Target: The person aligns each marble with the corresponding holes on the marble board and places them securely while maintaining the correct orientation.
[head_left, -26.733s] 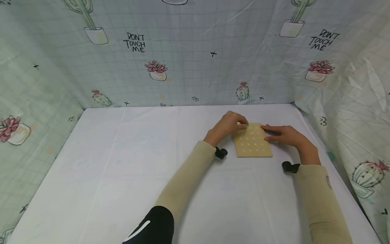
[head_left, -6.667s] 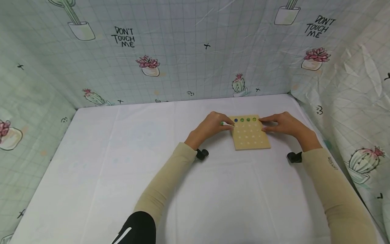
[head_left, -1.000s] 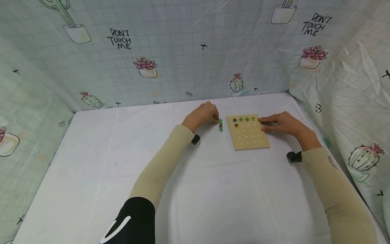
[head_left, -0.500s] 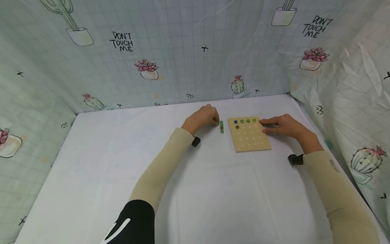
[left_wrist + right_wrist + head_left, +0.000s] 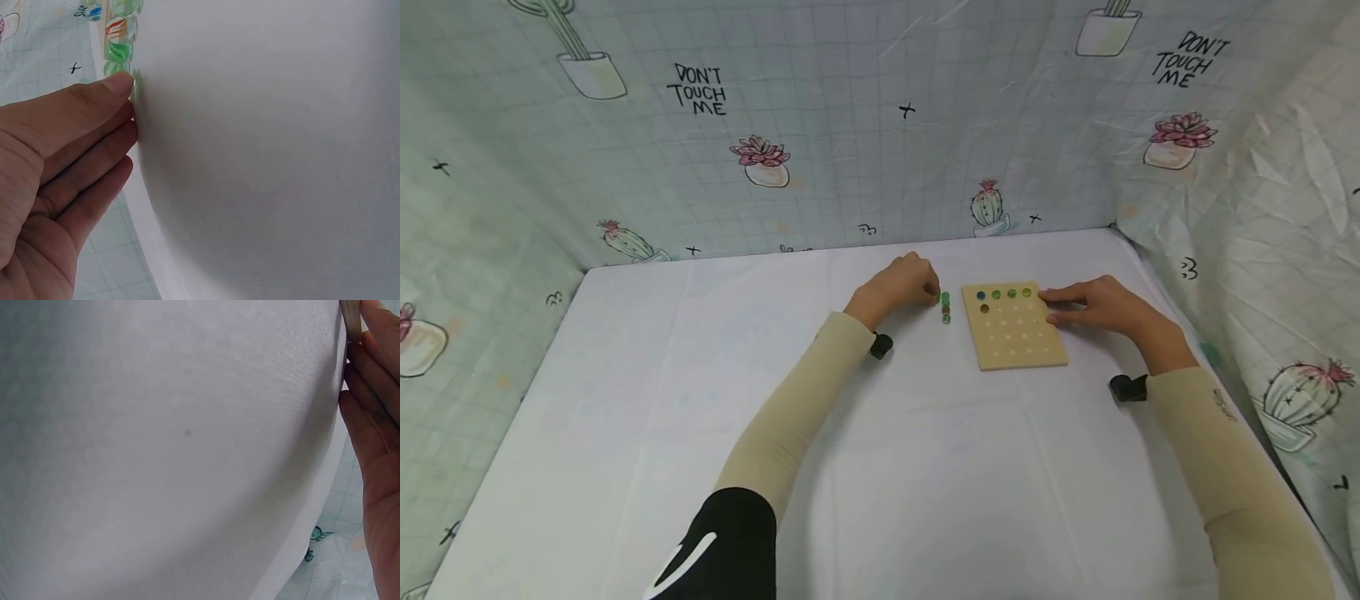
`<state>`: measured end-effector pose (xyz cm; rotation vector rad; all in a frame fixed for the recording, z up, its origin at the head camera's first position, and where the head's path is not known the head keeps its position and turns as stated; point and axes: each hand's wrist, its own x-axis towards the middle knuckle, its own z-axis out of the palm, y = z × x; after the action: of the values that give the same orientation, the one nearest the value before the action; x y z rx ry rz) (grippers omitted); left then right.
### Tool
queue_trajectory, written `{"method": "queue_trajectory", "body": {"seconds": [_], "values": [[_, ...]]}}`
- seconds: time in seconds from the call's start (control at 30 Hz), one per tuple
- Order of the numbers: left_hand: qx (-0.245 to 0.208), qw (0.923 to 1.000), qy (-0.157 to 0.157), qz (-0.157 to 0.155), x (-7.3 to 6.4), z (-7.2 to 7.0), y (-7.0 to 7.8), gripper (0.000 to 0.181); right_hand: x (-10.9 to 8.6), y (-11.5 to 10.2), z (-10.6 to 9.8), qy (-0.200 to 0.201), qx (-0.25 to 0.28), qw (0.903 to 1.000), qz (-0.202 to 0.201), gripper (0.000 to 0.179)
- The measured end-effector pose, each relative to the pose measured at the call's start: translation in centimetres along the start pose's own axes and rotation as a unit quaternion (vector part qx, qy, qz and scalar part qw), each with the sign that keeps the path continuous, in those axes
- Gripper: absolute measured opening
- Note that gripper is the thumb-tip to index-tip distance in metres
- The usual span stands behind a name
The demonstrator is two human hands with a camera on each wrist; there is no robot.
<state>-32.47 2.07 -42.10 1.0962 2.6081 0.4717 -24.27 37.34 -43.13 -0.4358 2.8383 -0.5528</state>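
In the head view my left hand (image 5: 895, 287) is left of a tan wooden board (image 5: 1022, 354), fingertips at a short row of glass marbles (image 5: 946, 310) on the white table. The left wrist view shows its thumb and index finger pinching a green marble (image 5: 117, 67) at the row's end; the fingertip behind is partly hidden. Green and red-streaked marbles (image 5: 119, 28) stand beside it. The board holds a blue marble (image 5: 981, 296) and green marbles (image 5: 1011, 293) in its far row, and a brownish marble (image 5: 985, 308) in the second. My right hand (image 5: 1097, 304) touches the board's right edge with extended fingers.
White cloth covers the table (image 5: 880, 467). A printed curtain (image 5: 835, 125) rises behind it and along both sides. Dark wrist cameras sit at the left wrist (image 5: 882, 345) and right wrist (image 5: 1127, 388).
Since 6.7 s ago my left hand has moved left from the board to the marble row, and a brownish marble now sits in the second row. Over the last second both hands stay nearly still.
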Motion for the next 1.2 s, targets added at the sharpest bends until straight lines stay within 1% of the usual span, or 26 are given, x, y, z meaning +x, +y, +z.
{"method": "queue_trajectory", "body": {"seconds": [0.1,0.2,0.33,0.43,0.6,0.8,0.9,1.03,1.2], "values": [[-0.007,1.0000,0.005,-0.001,-0.2,-0.1,0.0,0.018,0.1,-0.1,-0.2,-0.002,0.003,1.0000,0.004,0.055],[-0.002,0.9999,0.012,0.000,-0.5,-0.2,0.0,0.020,0.2,-0.1,-0.3,-0.001,-0.001,1.0000,0.004,0.054],[0.015,0.9996,0.022,0.009,-0.8,-0.6,0.1,0.023,0.2,-0.2,-0.5,0.001,-0.006,1.0000,-0.001,0.054],[0.014,0.9994,0.027,0.017,-1.1,-0.7,0.4,0.023,0.2,-0.2,-0.6,0.002,-0.008,1.0000,-0.003,0.054],[0.011,0.9991,0.032,0.027,-1.5,-0.7,1.0,0.023,0.2,0.0,-0.4,-0.001,-0.006,1.0000,-0.002,0.055],[0.019,0.9992,0.032,0.017,-2.0,-0.5,1.9,0.023,0.1,0.0,-0.1,-0.001,0.003,1.0000,0.006,0.054],[0.011,0.9991,0.036,0.021,-2.1,-0.3,2.4,0.023,0.1,-0.1,-0.1,0.000,0.006,0.9999,0.009,0.054],[-0.008,0.9990,0.036,0.026,-2.1,0.0,3.1,0.025,0.0,0.0,-0.1,0.001,0.006,1.0000,0.008,0.054],[-0.012,0.9988,0.034,0.033,-1.6,0.4,3.8,0.025,-0.1,0.0,-0.1,0.006,-0.001,1.0000,-0.005,0.052]]}}
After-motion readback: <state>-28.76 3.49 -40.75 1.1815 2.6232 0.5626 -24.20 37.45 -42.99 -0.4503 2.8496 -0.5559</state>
